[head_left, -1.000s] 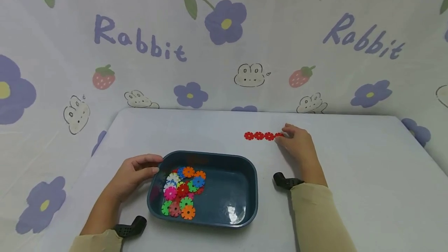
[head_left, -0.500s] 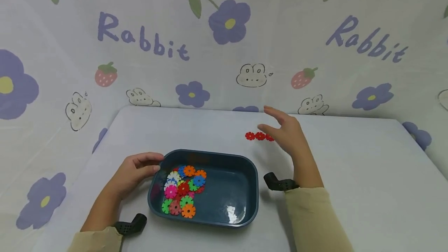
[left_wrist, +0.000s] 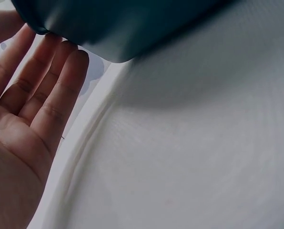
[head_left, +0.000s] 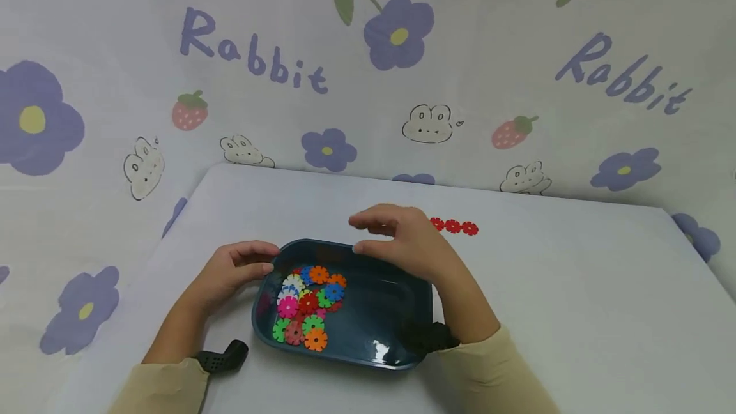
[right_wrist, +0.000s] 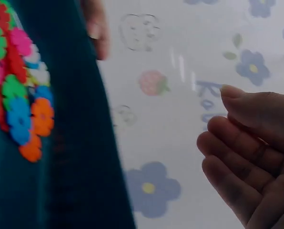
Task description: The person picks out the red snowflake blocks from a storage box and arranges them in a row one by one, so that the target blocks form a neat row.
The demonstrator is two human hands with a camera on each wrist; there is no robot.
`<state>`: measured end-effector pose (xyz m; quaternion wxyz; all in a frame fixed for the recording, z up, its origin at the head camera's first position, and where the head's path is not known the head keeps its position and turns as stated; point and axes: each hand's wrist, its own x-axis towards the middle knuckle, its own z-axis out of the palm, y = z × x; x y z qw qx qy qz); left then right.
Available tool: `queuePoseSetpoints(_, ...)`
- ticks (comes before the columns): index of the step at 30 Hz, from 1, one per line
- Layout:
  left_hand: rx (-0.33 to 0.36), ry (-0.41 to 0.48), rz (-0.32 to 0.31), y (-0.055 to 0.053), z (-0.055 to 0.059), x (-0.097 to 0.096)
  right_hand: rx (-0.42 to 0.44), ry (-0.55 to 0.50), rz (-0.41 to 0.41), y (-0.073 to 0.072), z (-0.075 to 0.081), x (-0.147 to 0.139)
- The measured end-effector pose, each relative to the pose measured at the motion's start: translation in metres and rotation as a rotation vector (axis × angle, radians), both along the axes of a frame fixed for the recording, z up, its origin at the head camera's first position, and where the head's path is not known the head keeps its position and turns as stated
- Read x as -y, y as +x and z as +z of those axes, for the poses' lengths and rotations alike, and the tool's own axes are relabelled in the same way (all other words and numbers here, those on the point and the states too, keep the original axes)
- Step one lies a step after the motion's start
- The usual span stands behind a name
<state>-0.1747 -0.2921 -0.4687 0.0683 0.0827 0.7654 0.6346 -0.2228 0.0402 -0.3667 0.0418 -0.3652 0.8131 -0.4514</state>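
Note:
In the head view my left hand (head_left: 232, 273) rests with relaxed fingers at the left corner of the dark blue tray (head_left: 368, 363). The left wrist view shows its fingertips (left_wrist: 77, 59) against the outer wall. My right hand (head_left: 405, 241) hovers over the tray's back rim, its thumb and fingers apart and nothing between them. Inside the tray's left half lie several colourful plastic snowflake discs (head_left: 315, 339): orange, green, blue, pink, white and red. Behind the right hand a straight row of red snowflake discs (head_left: 453, 226) lies on the table, its left end partly hidden.
The white table (head_left: 575, 286) meets a cloth backdrop (head_left: 345, 101) printed with flowers, rabbits and strawberries. A black camera mount sits on the left wrist (head_left: 224, 358) and another on the right wrist (head_left: 431, 337), which overlaps the tray's right side.
My right hand has let go of the right end of the red row and moved left and nearer, over the tray. The left hand stays at the tray's corner. The head view has shifted slightly.

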Motion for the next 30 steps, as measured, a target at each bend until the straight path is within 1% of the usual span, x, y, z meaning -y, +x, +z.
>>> queuePoseSetpoints(4,0.010,-0.003,-0.004,-0.001,-0.007,-0.002,0.136,0.134,0.134,-0.001,-0.010,0.024)
queuePoseSetpoints(7,0.010,-0.007,0.004,-0.002,-0.007,-0.004,0.176,0.282,0.237,-0.005,-0.014,0.045)
queuePoseSetpoints(9,0.011,-0.013,0.007,-0.002,-0.006,-0.004,0.166,0.388,0.278,-0.007,-0.017,0.059)
queuePoseSetpoints(12,0.005,-0.014,0.008,-0.002,-0.003,-0.002,0.123,0.536,0.307,-0.007,-0.023,0.079)
queuePoseSetpoints(15,0.000,-0.005,0.006,-0.002,-0.001,0.001,0.079,0.641,0.321,-0.004,-0.031,0.095)
queuePoseSetpoints(17,-0.002,0.004,0.001,-0.003,-0.001,0.000,0.062,0.694,0.320,-0.003,-0.036,0.101)
queuePoseSetpoints(20,-0.002,0.013,-0.007,-0.004,0.000,0.000,0.049,0.728,0.306,-0.002,-0.042,0.106)
queuePoseSetpoints(22,-0.006,0.007,-0.013,-0.004,0.000,-0.001,0.056,0.730,0.293,-0.002,-0.046,0.107)
queuePoseSetpoints(25,-0.006,-0.005,-0.017,-0.004,-0.001,-0.001,0.080,0.710,0.273,-0.002,-0.050,0.108)
queuePoseSetpoints(30,-0.003,-0.014,-0.002,-0.003,-0.002,-0.001,0.122,0.673,0.256,-0.006,-0.058,0.108)
